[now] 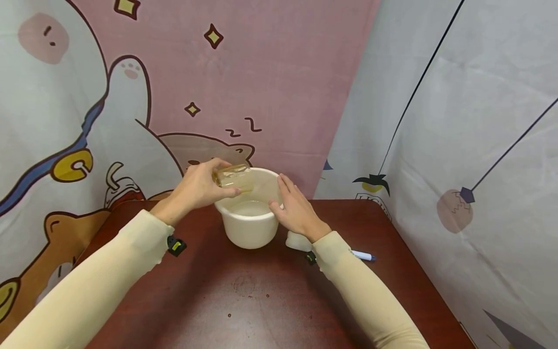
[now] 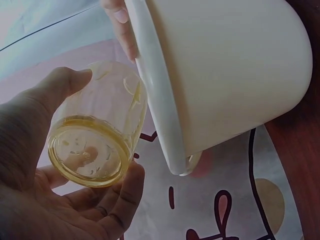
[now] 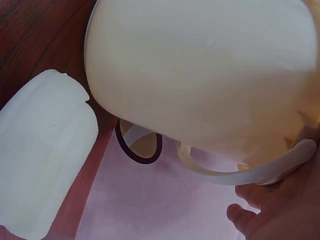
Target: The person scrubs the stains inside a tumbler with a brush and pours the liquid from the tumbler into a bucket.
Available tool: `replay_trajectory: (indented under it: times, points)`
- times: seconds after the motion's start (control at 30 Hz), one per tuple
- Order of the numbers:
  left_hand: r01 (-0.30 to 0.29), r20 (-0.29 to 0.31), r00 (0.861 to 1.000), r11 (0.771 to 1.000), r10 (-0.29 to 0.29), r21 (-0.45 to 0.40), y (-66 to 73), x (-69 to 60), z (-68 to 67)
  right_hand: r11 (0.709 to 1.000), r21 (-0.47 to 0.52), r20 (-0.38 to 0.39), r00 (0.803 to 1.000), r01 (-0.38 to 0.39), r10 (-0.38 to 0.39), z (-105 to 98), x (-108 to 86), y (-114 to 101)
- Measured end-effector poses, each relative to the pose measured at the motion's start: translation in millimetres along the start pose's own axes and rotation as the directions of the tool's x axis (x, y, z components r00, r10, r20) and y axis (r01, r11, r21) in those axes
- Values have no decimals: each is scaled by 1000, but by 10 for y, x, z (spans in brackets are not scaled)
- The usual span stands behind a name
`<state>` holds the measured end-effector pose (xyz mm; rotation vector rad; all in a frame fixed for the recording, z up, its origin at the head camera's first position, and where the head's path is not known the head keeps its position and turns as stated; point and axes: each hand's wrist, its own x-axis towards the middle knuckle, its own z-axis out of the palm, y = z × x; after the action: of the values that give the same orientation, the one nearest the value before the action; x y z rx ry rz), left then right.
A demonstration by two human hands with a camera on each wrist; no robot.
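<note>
My left hand (image 1: 198, 186) grips a clear, yellowish drinking glass (image 1: 235, 178), thumb on one side and fingers on the other. The glass lies tipped on its side over the left part of a white plastic basin (image 1: 249, 231), its mouth toward the basin. In the left wrist view the base of the glass (image 2: 90, 152) faces the palm. Some clear liquid (image 1: 248, 208) shows in the bottom of the basin, which stands upright on the table. At the basin's right rim, my right hand (image 1: 298, 211) holds the edge, with the thumb over it.
A white, rounded oblong object (image 3: 45, 155) lies on the table right of the basin, under the right wrist. Beyond it is a white-and-blue pen (image 1: 364, 255), partly behind the sleeve. The reddish-brown table (image 1: 244, 315) has a few drops on it. Printed cloth (image 1: 283, 87) hangs behind.
</note>
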<state>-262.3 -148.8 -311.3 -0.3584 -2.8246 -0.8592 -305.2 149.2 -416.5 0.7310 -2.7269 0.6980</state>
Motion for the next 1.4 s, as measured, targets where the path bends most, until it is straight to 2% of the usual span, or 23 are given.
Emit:
replay_trajectory:
  times: [0.3, 0.6, 0.83, 1.0, 1.4]
  points:
    - [0, 1, 1000, 999, 0, -47, -58, -57, 52, 1000, 1, -2, 1000, 5, -5, -4, -4, -3]
    - [-23, -58, 998, 997, 19, -77, -109, -136, 150, 1000, -22, 11, 1000, -2, 2, -8, 8, -4]
    - [1, -74, 997, 995, -8, -99, -133, -189, 197, 996, -87, 30, 999, -11, 14, -24, -5, -13]
    - [4, -106, 994, 992, -17, -126, -155, -239, 231, 993, -121, 31, 999, -18, 22, -31, -18, -26]
    - [18, -173, 983, 980, -53, -196, -194, -390, 301, 989, -149, 30, 999, -21, 26, -47, -16, -31]
